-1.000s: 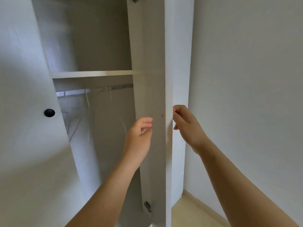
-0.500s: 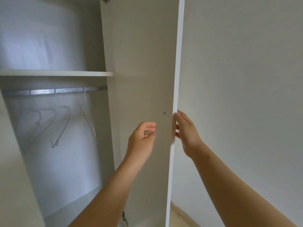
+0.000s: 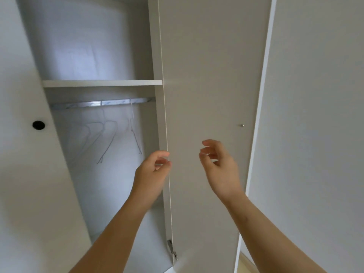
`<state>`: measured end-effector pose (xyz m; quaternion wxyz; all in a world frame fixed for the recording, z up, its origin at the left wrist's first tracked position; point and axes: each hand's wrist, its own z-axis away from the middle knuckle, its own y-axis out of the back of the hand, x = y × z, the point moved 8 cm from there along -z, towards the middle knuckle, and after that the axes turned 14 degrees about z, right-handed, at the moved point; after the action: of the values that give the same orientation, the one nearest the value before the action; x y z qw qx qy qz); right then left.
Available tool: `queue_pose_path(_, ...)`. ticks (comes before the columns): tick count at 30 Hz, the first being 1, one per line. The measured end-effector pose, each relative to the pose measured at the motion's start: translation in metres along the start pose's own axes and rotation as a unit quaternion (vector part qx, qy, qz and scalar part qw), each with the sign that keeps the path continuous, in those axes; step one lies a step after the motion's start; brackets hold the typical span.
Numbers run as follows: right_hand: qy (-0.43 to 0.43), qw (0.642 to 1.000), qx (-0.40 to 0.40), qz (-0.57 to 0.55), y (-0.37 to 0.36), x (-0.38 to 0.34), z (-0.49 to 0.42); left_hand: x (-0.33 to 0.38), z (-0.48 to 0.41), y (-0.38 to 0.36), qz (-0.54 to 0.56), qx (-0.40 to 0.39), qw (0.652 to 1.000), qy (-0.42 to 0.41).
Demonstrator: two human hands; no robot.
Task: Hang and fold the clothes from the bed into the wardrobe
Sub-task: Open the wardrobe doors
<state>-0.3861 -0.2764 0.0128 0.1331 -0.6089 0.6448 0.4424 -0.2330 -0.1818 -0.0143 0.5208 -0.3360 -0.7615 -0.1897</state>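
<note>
A white wardrobe stands open in front of me. Its right door (image 3: pixel 206 75) is swung wide, inner face toward me. Its left door (image 3: pixel 21 154) fills the left edge and carries a black round knob (image 3: pixel 38 125). Inside, a metal rail (image 3: pixel 102 103) under a shelf (image 3: pixel 102 83) holds several bare wire hangers (image 3: pixel 106 140). My left hand (image 3: pixel 152 171) hovers at the right door's hinge edge, fingers loosely curled, holding nothing. My right hand (image 3: pixel 218 166) floats in front of the right door's inner face, fingers relaxed and apart from it. No clothes or bed are in view.
A plain white wall (image 3: pixel 315 134) lies right of the open door. A hinge (image 3: pixel 171 247) sits low on the right door's inner edge. A strip of pale wooden floor (image 3: pixel 243 265) shows at the bottom right. The wardrobe's lower compartment shows only its white back panel.
The right door has swung further open. My right hand has let go of its outer edge and now hangs free in front of it. The view shifted, so the left door's knob shows again.
</note>
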Motion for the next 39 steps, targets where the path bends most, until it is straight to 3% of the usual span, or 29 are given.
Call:
queue_pose_path(8, 0.017, 0.990, -0.128, -0.057, -0.109, -0.036, -0.002, 0.006, -0.006, 0.114, -0.139, 0.116, 0.983, -0.037)
queue_pose_path(20, 0.056, 0.959, -0.243, -0.137, -0.284, -0.130, -0.015, 0.036, -0.085, 0.289, -0.358, 0.228, 0.902, -0.077)
queue_pose_path(27, 0.043, 0.960, -0.236, -0.144, -0.327, -0.141, -0.031, 0.032, -0.141, 0.309, -0.488, 0.184, 0.848, -0.087)
queue_pose_path(32, 0.026, 0.960, -0.234, -0.153, -0.338, -0.139, -0.037, 0.031, -0.158, 0.304, -0.477, 0.165, 0.856, -0.115)
queue_pose_path(39, 0.009, 0.957, -0.226, -0.182, -0.339, -0.138, -0.025, 0.042, -0.138, 0.297, -0.477, 0.206, 0.845, -0.124)
